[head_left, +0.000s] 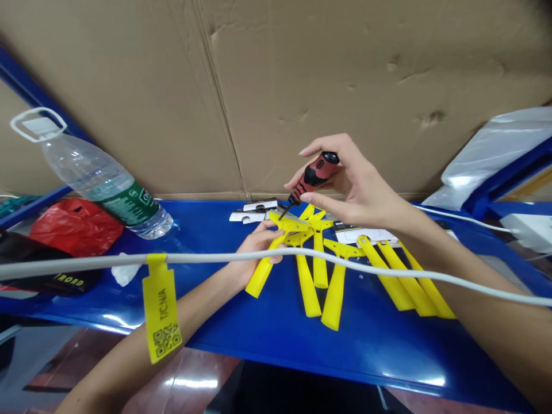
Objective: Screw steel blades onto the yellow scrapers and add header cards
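My right hand (353,184) grips a red and black screwdriver (314,174), its tip pointing down-left onto the head of a yellow plastic scraper (269,259). My left hand (254,250) holds that scraper by its handle on the blue shelf (280,333). Several more yellow scrapers (319,270) lie side by side to the right, handles toward me, some partly under my right forearm.
A grey cable (86,263) with a yellow tag (160,310) crosses in front of my arms. A clear water bottle (107,184) lies at the left beside a red bag (75,227). White blade packets (254,211) lie behind the scrapers. Cardboard (302,75) forms the back wall.
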A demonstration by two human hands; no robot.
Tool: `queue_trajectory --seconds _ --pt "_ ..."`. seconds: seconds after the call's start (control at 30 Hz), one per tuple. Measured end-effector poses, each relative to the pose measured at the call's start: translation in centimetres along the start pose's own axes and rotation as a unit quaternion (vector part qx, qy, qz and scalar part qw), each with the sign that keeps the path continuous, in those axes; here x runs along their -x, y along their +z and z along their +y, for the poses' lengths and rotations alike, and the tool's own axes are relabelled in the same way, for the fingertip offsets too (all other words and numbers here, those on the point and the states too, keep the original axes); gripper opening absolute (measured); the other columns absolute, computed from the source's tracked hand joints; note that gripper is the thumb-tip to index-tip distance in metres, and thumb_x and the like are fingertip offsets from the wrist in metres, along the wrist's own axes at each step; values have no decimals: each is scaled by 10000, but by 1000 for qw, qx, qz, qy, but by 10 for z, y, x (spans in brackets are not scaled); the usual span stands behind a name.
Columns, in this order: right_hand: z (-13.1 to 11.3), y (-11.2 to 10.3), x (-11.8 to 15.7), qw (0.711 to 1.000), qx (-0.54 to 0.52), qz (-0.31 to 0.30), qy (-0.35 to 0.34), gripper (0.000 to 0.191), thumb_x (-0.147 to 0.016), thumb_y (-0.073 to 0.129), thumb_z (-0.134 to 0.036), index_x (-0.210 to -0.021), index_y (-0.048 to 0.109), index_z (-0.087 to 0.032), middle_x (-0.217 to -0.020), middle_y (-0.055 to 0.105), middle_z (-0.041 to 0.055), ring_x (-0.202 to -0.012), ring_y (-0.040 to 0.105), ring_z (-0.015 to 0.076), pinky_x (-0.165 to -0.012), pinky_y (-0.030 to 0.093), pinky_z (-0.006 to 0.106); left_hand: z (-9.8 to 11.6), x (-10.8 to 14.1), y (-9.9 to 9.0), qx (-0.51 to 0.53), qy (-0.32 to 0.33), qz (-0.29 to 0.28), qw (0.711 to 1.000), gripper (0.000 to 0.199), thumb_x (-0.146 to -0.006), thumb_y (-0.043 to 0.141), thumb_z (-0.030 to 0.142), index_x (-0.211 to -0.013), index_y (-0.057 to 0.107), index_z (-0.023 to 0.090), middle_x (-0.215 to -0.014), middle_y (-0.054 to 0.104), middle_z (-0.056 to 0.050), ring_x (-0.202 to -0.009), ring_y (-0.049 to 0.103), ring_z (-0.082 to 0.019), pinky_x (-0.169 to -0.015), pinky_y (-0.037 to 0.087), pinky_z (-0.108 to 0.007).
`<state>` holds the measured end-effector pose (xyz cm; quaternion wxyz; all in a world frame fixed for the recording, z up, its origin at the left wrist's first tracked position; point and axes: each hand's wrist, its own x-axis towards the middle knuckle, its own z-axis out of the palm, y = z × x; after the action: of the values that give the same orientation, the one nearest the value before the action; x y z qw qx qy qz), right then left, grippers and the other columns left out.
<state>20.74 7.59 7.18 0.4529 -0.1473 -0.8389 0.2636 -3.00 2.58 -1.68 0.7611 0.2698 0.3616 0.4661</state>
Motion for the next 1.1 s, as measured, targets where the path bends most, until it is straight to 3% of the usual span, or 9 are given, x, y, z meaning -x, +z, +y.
queue_trajectory --seconds 0.23,0.33,0.47,0.7,0.93,1.03,1.1 --pt "11 0 0 990 93 102 -15 589 -854 991 -482 -1346 687 -369 -1301 694 34 -1032 782 263 -901 734 433 5 6 3 11 -2 -9 1000 525 -726 871 63 -1115 559 227 -1027 728 -53 -624 653 -121 -478 429 -198" --pt "13 0 -1 982 143 122 -11 630 -805 1008 -593 -1292 707 -329 -1249 711 52 -1022 737 266 -832 730 414 3 6 1 9 -10 -11 1000 527 -721 873 59 -1114 564 224 -1044 733 -62 -639 656 -121 -490 429 -204" --pt "15 2 -2 977 160 141 -13 616 -801 1012 -611 -1251 696 -335 -1173 721 56 -985 741 276 -784 720 427 3 5 0 5 -1 -5 1000 553 -706 881 55 -1134 573 223 -1016 725 -48 -640 658 -122 -494 432 -209" --pt "8 9 -4 966 183 180 -10 634 -748 1048 -628 -1156 665 -330 -1061 739 58 -989 778 338 -778 711 503 3 5 3 -2 24 3 1000 575 -718 951 64 -1124 576 223 -1023 713 -39 -690 695 -127 -511 474 -192" --pt "13 12 -2 950 207 234 8 648 -774 1011 -684 -1146 606 -341 -990 746 40 -1080 783 369 -893 700 543 -1 5 1 -39 89 -8 995 563 -754 994 138 -1155 608 226 -995 694 -13 -767 714 -141 -534 517 -189" --pt "11 14 -2 958 189 218 9 600 -838 985 -640 -1176 585 -347 -1028 768 44 -1071 792 347 -867 710 509 1 6 2 -42 97 -3 994 550 -765 994 152 -1147 606 228 -992 691 -10 -776 715 -142 -539 524 -190" --pt "6 14 -3 971 149 189 11 535 -919 937 -587 -1220 572 -336 -1169 782 67 -1092 807 332 -877 719 506 3 6 3 -30 82 -2 996 548 -760 990 141 -1133 598 225 -1002 696 -14 -761 705 -132 -532 511 -180"
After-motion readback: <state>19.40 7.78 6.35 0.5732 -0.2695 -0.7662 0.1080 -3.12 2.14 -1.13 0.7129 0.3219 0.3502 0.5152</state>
